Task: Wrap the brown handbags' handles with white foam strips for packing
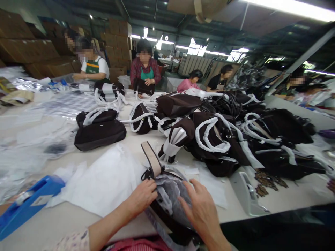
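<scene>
A dark handbag (162, 213) lies in front of me at the table's near edge, its opening turned up. Crumpled clear plastic (174, 191) fills that opening. From its far side stands a beige and dark strap (151, 159). My left hand (141, 197) grips the bag's rim near the strap's base, fingers curled over it. Spread fingers of my right hand (202, 205) rest on or just above the plastic at the right side; exact contact is unclear. White tissue sheets (102, 177) lie left of the bag.
Dark bags (179, 104) with white-wrapped handles are heaped across the table. A blue tape dispenser (34, 204) stands at left, a pale dispenser (247, 193) at right beside small brown pieces (269, 181). Several co-workers, including a person in a green apron (148, 75), are across the table.
</scene>
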### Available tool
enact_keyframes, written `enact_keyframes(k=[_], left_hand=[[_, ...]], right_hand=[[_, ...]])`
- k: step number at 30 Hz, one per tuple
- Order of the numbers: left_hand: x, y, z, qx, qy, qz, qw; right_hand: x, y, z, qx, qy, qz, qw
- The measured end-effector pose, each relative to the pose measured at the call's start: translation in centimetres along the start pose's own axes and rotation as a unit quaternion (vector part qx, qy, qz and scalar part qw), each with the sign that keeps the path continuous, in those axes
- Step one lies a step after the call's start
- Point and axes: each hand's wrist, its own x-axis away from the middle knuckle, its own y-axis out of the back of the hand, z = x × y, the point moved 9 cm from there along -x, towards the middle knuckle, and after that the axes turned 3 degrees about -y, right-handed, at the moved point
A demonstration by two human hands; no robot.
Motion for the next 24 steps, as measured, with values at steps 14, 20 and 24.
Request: enact_keyframes(k=[14,20,24], left_hand=[[0.8,-1.1,0.7,0.025,-0.018,-0.037,0.999],[0.1,-0.1,1.4,0.017,0.036,-0.070,0.997],[-0.7,0.4,2.1,0.012,0.088,-0.072,0.993]], right_hand=[[2.6,-4.3,-2.4,0.093,-0.027,0.184,0.978],[6.1,-7.0,-2.7,0.140,0.029,0.178,0.974],[7.2,-11.7,1.6,0.081,0.190,0.200,0.958]])
